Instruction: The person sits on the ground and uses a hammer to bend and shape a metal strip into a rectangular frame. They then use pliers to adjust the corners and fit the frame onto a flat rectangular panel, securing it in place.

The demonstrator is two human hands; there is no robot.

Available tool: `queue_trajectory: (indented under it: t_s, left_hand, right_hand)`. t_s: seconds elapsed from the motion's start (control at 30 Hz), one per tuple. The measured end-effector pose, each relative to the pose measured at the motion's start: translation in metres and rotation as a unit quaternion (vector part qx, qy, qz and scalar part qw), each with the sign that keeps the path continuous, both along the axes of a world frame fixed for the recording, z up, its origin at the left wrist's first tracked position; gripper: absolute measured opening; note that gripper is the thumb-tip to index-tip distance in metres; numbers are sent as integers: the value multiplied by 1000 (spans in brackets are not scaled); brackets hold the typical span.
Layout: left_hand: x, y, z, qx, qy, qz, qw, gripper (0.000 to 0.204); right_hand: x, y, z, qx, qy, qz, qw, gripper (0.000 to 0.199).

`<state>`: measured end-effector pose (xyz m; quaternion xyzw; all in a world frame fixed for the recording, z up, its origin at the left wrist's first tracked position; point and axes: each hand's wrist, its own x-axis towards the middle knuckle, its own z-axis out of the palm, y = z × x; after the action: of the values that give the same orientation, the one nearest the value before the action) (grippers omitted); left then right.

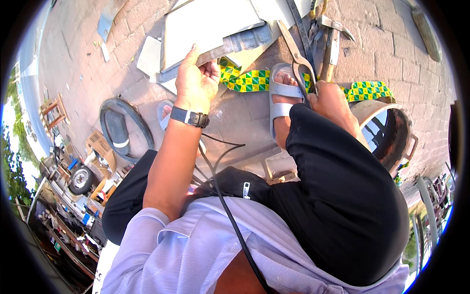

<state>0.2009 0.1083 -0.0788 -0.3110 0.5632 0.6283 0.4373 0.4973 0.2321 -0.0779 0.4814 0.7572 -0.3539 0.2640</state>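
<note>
My left hand (198, 81) is closed at the near edge of a flat white sheet (205, 29), its thumb along the edge and its fingers curled. Close beside that hand lies a grey, worn metal bar (245, 40), partly under the sheet. In my right hand (333, 100), by my right knee, are the handles of large metal shears (295, 53). Their blades point away from me toward the sheet. Just beyond the right hand lies a hammer (332, 51) with a wooden handle. A dark flat metal strip (299, 24) lies between shears and hammer.
Yellow-and-green checkered fabric (254, 81) runs across the paving near my sandalled foot (284, 93). At right stands a round metal pot (409, 132) with dark liquid inside. A black rubber tyre (105, 122) lies left; cluttered parts and a small wheel (81, 180) are beyond it.
</note>
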Motion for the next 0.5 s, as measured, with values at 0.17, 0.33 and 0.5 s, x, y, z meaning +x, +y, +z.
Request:
queue_trajectory:
  t_s: [0.17,0.33,0.5]
  left_hand:
    - [8,-18,-5,24,-16,-7,1000,27]
    - [18,-23,7,15,-17,-10,1000,24]
    - [26,-35,19,-11,-25,-10,1000,25]
  right_hand:
    - [-40,13,-1,124,269,-4,955,55]
    - [-84,18,11,282,425,142,849,64]
    - [-104,8,24,324,417,258,809,53]
